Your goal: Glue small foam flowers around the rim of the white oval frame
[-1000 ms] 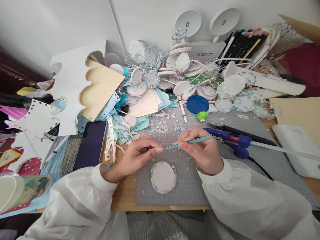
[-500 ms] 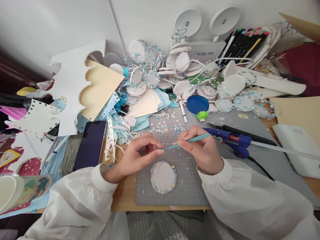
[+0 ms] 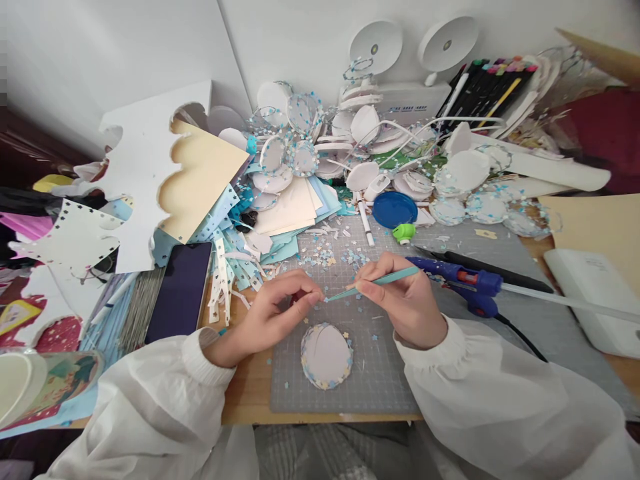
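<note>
Teal tweezers (image 3: 384, 280) are pinched in my right hand (image 3: 400, 293), pointing left. A tiny pale blue piece (image 3: 326, 299), perhaps a paper star, shows at their tip. Just left of that tip, my left hand (image 3: 287, 303) is closed with thumb and forefinger together; anything between them is too small to make out. Below both hands a white disc (image 3: 327, 357), edged with blue and cream stars, lies flat on the grey cutting mat (image 3: 390, 380). Loose paper stars (image 3: 325, 257) are scattered beyond my hands.
A blue glue gun (image 3: 460, 275) lies right of my right hand. A phone (image 3: 179, 290) and paper strips (image 3: 225, 280) are at left. Behind sit a blue lid (image 3: 395, 209), a white marker (image 3: 365, 223), a green cap-like item (image 3: 404, 232) and heaped white discs (image 3: 364, 177).
The tweezers' tip has shifted slightly left and down. My left thumb and forefinger have drawn closer together and back a little left. The disc stays where it was.
</note>
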Available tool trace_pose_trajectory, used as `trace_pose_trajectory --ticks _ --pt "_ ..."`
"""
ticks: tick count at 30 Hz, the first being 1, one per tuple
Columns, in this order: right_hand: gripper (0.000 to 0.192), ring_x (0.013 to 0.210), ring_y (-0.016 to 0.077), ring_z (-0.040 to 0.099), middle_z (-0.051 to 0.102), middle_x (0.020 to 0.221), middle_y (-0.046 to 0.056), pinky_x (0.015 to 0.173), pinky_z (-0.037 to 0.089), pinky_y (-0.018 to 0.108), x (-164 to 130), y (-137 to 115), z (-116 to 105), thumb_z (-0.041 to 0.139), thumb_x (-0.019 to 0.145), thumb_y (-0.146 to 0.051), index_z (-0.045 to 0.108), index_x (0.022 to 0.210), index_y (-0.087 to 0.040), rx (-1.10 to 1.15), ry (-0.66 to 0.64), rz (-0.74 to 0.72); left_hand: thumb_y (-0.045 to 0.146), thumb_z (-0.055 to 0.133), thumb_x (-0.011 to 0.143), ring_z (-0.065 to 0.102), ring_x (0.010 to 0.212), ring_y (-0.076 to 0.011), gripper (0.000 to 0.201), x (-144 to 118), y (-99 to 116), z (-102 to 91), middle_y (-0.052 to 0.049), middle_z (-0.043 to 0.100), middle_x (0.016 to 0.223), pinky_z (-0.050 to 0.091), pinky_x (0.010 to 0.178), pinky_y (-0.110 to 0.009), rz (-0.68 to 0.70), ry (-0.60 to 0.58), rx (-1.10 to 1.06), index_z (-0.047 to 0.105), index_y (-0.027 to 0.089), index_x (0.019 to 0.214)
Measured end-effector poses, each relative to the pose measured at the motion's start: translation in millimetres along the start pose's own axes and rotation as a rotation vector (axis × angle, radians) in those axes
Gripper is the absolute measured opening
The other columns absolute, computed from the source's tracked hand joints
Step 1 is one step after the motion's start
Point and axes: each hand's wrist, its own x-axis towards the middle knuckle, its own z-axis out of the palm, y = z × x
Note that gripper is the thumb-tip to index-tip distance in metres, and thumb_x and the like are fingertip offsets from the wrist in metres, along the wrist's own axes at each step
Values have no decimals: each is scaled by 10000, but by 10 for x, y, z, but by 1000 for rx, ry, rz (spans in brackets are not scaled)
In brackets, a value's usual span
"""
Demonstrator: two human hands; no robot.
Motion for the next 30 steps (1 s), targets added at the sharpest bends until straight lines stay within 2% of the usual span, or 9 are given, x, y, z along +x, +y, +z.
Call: trace_pose_trajectory --ticks 3,6,10,13,15,19,22,27,30 --pt "148 695 169 629 619 669 -9 665 513 352 -1 4 -5 716 773 -208 577 725 -224 0 12 -32 226 489 933 520 648 -115 215 -2 6 -6 -20 584 710 397 631 -236 -21 21 3 648 144 812" --pt "130 683 178 629 626 685 6 644 513 363 4 -10 15 700 782 -208 586 723 -223 -133 74 -137 259 491 934 487 587 -104 305 -1 19 -7 -3 555 624 379 591 -228 -49 49 13 640 141 695" --pt "150 718 213 666 705 732 30 705 503 424 23 -69 81 680 765 -134 579 749 -244 -469 100 -503 320 517 920 425 517 -97 343 2 44 12 8 510 553 333 517 -230 -77 64 13 683 142 678" --pt "208 736 198 691 745 784 -7 728 484 425 19 -132 144 673 754 -88 580 788 -270 -752 -17 -782 367 535 906 407 503 -95 359 -3 53 45 14 495 532 317 486 -223 -105 45 -61 666 144 658" --pt "201 786 175 698 754 853 -33 753 491 409 1 -165 187 657 779 -101 590 793 -290 -930 -117 -887 408 523 906 399 499 -94 432 -13 42 72 16 471 507 324 486 -220 -131 21 -135 591 145 569" --pt "207 868 153 681 742 875 -50 772 529 371 -38 -195 268 595 840 -155 579 696 -302 -1132 -335 -876 479 514 890 398 503 -97 487 -38 -19 108 14 466 507 339 507 -230 -224 52 -282 507 151 530" --pt "226 866 149 663 726 838 -50 775 531 356 -49 -194 333 602 836 -165 547 657 -292 -1092 -413 -847 490 550 859 373 501 -94 487 -42 -61 116 18 439 506 322 506 -235 -262 83 -388 473 154 514" --pt "218 881 170 610 673 821 9 874 458 385 -58 -212 432 510 870 -83 567 763 -265 -1093 -347 -787 373 620 811 295 499 -77 450 -14 -73 126 44 340 509 269 482 -224 -298 154 -551 392 159 488" --pt "145 892 207 567 639 885 57 814 426 389 -116 -279 379 496 871 -114 570 926 -226 -1146 -286 -656 334 618 793 285 491 -77 386 5 -73 121 50 312 511 266 481 -224 -332 211 -606 427 158 506"
